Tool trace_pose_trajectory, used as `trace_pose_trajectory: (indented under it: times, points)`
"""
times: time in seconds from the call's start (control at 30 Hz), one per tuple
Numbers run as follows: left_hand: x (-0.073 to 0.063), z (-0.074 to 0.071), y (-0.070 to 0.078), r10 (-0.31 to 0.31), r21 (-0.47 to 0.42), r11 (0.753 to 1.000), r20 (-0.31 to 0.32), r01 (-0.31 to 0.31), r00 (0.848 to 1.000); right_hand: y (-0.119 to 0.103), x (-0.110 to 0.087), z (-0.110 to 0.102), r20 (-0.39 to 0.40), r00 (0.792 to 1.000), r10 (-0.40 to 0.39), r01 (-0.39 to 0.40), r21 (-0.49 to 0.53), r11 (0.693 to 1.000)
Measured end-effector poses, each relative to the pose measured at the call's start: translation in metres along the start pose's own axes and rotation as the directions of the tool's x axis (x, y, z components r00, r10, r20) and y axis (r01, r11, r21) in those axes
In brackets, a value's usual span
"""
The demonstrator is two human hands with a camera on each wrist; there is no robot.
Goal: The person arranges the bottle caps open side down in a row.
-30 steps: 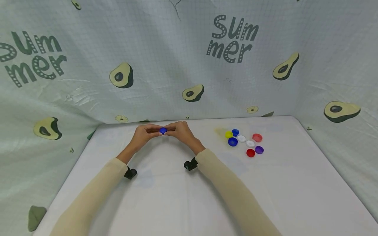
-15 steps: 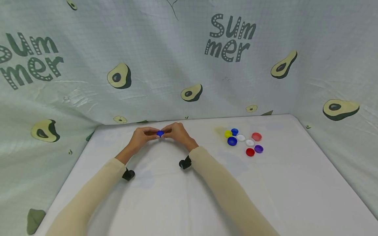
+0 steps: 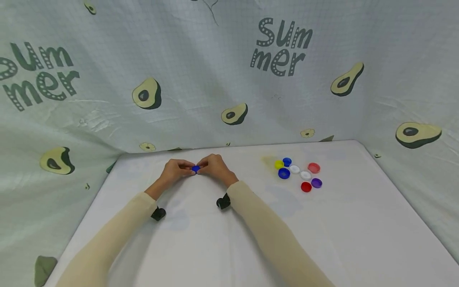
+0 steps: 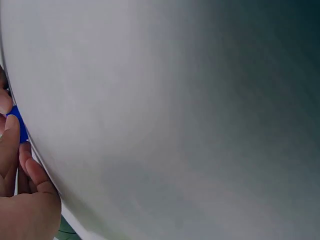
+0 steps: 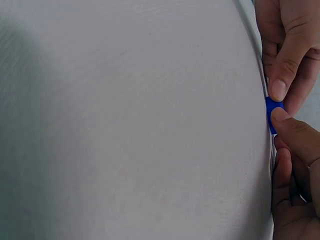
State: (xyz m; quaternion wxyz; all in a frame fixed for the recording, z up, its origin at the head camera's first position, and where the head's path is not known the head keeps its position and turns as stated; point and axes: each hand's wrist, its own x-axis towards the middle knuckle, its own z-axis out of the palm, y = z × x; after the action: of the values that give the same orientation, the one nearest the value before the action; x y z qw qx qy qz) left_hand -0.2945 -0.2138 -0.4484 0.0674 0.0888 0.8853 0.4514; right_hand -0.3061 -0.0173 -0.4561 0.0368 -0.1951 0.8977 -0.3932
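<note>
A small blue bottle cap [image 3: 195, 169] is pinched between my two hands near the far edge of the table, left of the middle. My left hand [image 3: 173, 170] holds its left side with thumb and fingertips, while my right hand [image 3: 215, 167] grips the right side. In the left wrist view, the cap [image 4: 23, 125] shows as a blue strip beside the thumb. The right wrist view has the same cap [image 5: 272, 114] low over the white cloth, with both thumbs on its near side. Fingers cover much of it.
To the right lies a loose group of several caps, among them a dark blue one [image 3: 284, 173], a yellow one [image 3: 279, 164], a red one [image 3: 306, 187] and a purple one [image 3: 316, 183]. A patterned curtain [image 3: 201, 79] hangs behind the white table [image 3: 344, 231].
Both hands have come down and slightly nearer with the blue bottle cap, keeping their pinch on it. The caps on the right stay where they lay.
</note>
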Motion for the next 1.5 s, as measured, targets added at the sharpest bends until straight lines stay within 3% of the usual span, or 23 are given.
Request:
trace_pose_trajectory:
  times: [0.43, 0.67, 0.87, 1.0, 1.13, 1.3, 1.5]
  points:
    - [-0.001, -0.001, 0.005, -0.05, -0.067, 0.996, 0.027, 0.052, 0.998, 0.006, 0.004, 0.001, 0.023, 0.999, 0.026, -0.027, 0.02, 0.999]
    - [-0.001, -0.009, 0.0, -0.061, -0.088, 0.994, 0.065, 0.067, 0.996, 0.002, 0.005, 0.004, 0.019, 1.0, -0.009, 0.009, 0.031, 0.999]
    - [-0.005, -0.008, 0.0, -0.078, -0.025, 0.996, 0.092, 0.081, 0.993, -0.002, -0.007, -0.008, 0.066, 0.998, -0.012, 0.011, 0.01, 1.0]
    - [-0.016, -0.005, 0.009, -0.048, 0.045, 0.998, 0.044, 0.046, 0.998, -0.003, -0.024, -0.026, 0.118, 0.992, -0.039, 0.043, -0.028, 0.999]
    - [-0.033, 0.002, 0.023, 0.03, 0.062, 0.998, 0.034, -0.032, 0.999, 0.008, -0.05, -0.045, 0.161, 0.983, -0.083, 0.1, -0.097, 0.99]
    - [-0.055, 0.018, 0.042, 0.16, -0.001, 0.987, 0.082, -0.16, 0.984, 0.03, -0.1, -0.068, 0.197, 0.976, -0.092, 0.119, -0.131, 0.984]
    - [-0.071, 0.036, 0.06, 0.244, -0.096, 0.968, 0.129, -0.233, 0.961, 0.046, -0.158, -0.099, 0.163, 0.984, -0.07, 0.09, -0.122, 0.988]
